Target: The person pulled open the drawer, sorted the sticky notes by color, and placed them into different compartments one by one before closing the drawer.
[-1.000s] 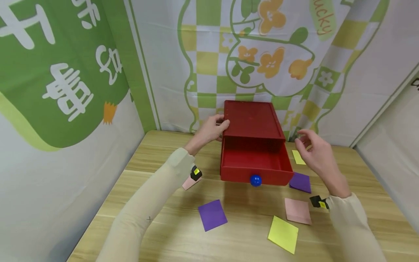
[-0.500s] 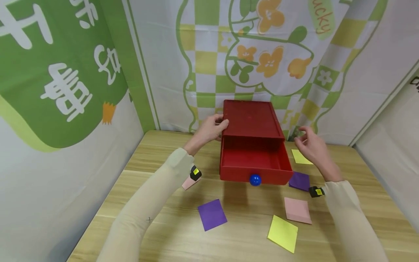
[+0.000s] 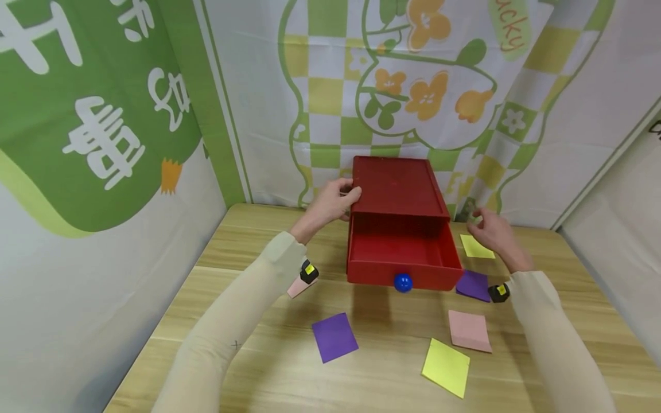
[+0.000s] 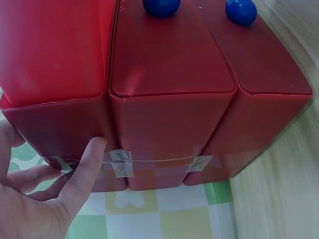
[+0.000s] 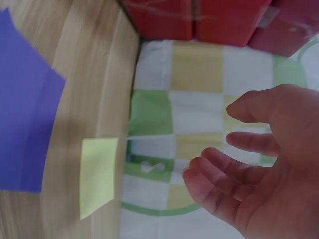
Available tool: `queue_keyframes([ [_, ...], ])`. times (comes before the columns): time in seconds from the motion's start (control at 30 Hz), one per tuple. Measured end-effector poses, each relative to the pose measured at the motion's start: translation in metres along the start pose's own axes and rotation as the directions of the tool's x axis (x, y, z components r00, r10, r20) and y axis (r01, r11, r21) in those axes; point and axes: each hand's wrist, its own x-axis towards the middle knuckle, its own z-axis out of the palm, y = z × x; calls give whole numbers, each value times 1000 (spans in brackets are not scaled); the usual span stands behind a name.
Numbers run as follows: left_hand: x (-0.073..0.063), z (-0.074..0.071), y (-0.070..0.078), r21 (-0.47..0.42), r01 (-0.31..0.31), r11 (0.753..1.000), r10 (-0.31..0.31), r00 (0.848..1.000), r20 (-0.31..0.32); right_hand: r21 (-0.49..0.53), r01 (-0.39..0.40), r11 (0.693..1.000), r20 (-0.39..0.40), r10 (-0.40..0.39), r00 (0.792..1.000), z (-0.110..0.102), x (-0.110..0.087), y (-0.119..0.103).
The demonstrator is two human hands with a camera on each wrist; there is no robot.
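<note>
A red drawer cabinet (image 3: 397, 189) stands against the back cloth. Its top drawer (image 3: 397, 272), with a blue ball knob (image 3: 403, 283), is pulled out and holds nothing visible. Two lower drawers, shut, show in the left wrist view with blue knobs (image 4: 241, 12). My left hand (image 3: 329, 203) touches the cabinet's left side near the back, fingers fairly straight. To the right of the cabinet, my right hand (image 3: 493, 230) hovers in the air with loosely bent fingers, holding nothing. Beneath it lies a yellow sticky note (image 3: 477, 248); a purple sticky note (image 3: 472, 286) lies nearer.
Around the cabinet's front on the wooden table (image 3: 392, 384) lie a purple note (image 3: 334, 338), a pink note (image 3: 470, 331) and a yellow note (image 3: 446, 368). Another pink note (image 3: 299, 287) sits partly under the left wrist. Clear tape (image 4: 122, 163) runs across the cabinet's side.
My right hand has moved slightly further back and lower beside the cabinet. The left hand, the cabinet and the pulled-out drawer look unchanged.
</note>
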Motion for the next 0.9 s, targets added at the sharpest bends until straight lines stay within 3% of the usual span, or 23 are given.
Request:
queue_keyframes([
  [0.2,0,1,-1,4,-1,1000,1,1000,1,-51,-14,999,74,18,997,2,6,16],
  [0.47,-1,1,-1,-5,-2,1000,2,1000,0,-38,-84,996,176,89,980,13,12,38],
  [0.9,-2,1,-3,-1,-24,1000,24,1000,-9,-107,-121,987,190,140,972,22,9,53],
])
